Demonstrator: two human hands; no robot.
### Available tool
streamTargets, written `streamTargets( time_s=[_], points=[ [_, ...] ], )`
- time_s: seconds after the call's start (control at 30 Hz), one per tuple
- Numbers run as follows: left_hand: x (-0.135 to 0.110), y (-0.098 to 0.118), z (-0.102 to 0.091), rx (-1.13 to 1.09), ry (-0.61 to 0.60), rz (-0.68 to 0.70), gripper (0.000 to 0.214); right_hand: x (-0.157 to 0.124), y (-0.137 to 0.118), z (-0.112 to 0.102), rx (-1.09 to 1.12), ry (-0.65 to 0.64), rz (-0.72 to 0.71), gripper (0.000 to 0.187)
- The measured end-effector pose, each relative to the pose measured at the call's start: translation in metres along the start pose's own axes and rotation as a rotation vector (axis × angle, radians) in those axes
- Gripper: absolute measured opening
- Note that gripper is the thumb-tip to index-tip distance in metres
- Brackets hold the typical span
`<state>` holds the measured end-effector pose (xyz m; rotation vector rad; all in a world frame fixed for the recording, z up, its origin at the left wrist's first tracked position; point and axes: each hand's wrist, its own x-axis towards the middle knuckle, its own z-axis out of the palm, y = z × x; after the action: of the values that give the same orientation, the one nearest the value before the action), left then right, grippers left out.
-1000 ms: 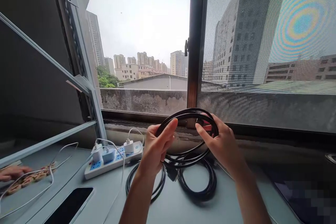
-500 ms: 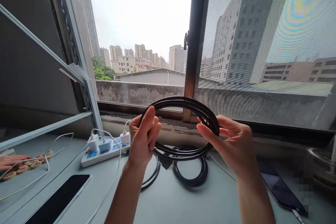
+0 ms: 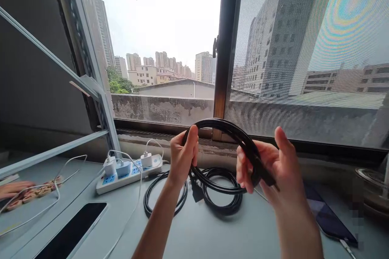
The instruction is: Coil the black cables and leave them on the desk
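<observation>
Both my hands hold a coil of black cable (image 3: 223,127) up in front of the window. My left hand (image 3: 182,156) grips the coil's left side, fingers closed around the strands. On the right side, my right hand (image 3: 269,166) has the strands lying across its palm with the fingers curled over them and the thumb raised. The rest of the black cable (image 3: 223,206) lies in loops on the grey table (image 3: 200,234) just below my hands.
A white power strip (image 3: 129,172) with white chargers and trailing white wires sits at the left. A dark phone (image 3: 71,234) lies at the front left, another phone (image 3: 326,214) at the right. Another person's hand (image 3: 12,190) rests at the far left edge.
My right hand has turned palm up and slid along the coil, so the strands now lie across its palm. The coil has narrowed and my left hand has shifted right.
</observation>
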<state>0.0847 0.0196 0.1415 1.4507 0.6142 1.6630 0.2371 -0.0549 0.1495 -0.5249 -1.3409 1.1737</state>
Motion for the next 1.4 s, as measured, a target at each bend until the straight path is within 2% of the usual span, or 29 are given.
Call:
streamTargets(
  time_s=[0.07, 0.17, 0.23, 0.3, 0.37, 0.47, 0.53, 0.67, 0.73, 0.83, 0.9, 1.0, 1.07, 1.2, 1.3, 1.4],
  points=[
    [0.002, 0.001, -0.004, 0.050, 0.026, 0.003, 0.060, 0.000, -0.001, -0.004, -0.098, 0.031, -0.026, 0.066],
    [0.002, 0.007, -0.008, 0.110, 0.026, -0.040, 0.060, 0.002, 0.002, -0.009, -0.478, 0.273, -0.160, 0.047],
    [0.001, 0.009, -0.006, 0.165, 0.006, -0.074, 0.059, 0.004, 0.006, -0.012, -0.765, 0.434, -0.238, 0.050],
    [-0.001, 0.008, -0.002, 0.201, -0.022, -0.106, 0.056, 0.008, 0.011, -0.016, -0.991, 0.455, -0.286, 0.050],
    [-0.001, 0.002, 0.004, 0.207, -0.045, -0.143, 0.055, 0.012, 0.016, -0.022, -1.122, 0.388, -0.314, 0.043],
    [0.001, -0.013, 0.009, 0.219, -0.111, -0.193, 0.054, 0.018, 0.021, -0.034, -1.153, 0.356, -0.313, 0.037],
    [0.003, -0.022, 0.009, 0.286, -0.176, -0.206, 0.051, 0.022, 0.024, -0.043, -1.138, 0.414, -0.296, 0.035],
    [0.007, -0.038, 0.003, 0.532, -0.310, -0.232, 0.034, 0.030, 0.032, -0.058, -1.077, 0.615, -0.230, 0.035],
    [0.008, -0.046, 0.000, 0.604, -0.365, -0.288, 0.023, 0.030, 0.034, -0.062, -1.043, 0.640, -0.147, 0.037],
    [0.007, -0.057, 0.001, 0.671, -0.382, -0.347, 0.018, 0.026, 0.032, -0.067, -1.092, 0.591, 0.008, 0.036],
    [0.007, -0.064, 0.004, 0.718, -0.381, -0.324, 0.031, 0.024, 0.029, -0.071, -1.201, 0.571, 0.132, 0.036],
    [0.007, -0.071, 0.008, 0.817, -0.374, -0.253, 0.049, 0.026, 0.032, -0.083, -1.324, 0.480, 0.402, 0.036],
    [0.005, -0.075, 0.011, 0.988, -0.402, -0.267, 0.056, 0.033, 0.043, -0.093, -1.304, 0.371, 0.555, 0.034],
    [-0.006, -0.084, 0.019, 1.434, -0.556, -0.446, 0.069, 0.049, 0.080, -0.110, -1.181, 0.114, 0.830, 0.019],
    [-0.017, -0.095, 0.027, 1.528, -0.588, -0.504, 0.074, 0.058, 0.105, -0.115, -1.154, -0.008, 1.010, 0.020],
    [-0.022, -0.109, 0.029, 1.584, -0.588, -0.531, 0.076, 0.062, 0.120, -0.118, -1.144, -0.066, 1.061, 0.024]
  ],
)
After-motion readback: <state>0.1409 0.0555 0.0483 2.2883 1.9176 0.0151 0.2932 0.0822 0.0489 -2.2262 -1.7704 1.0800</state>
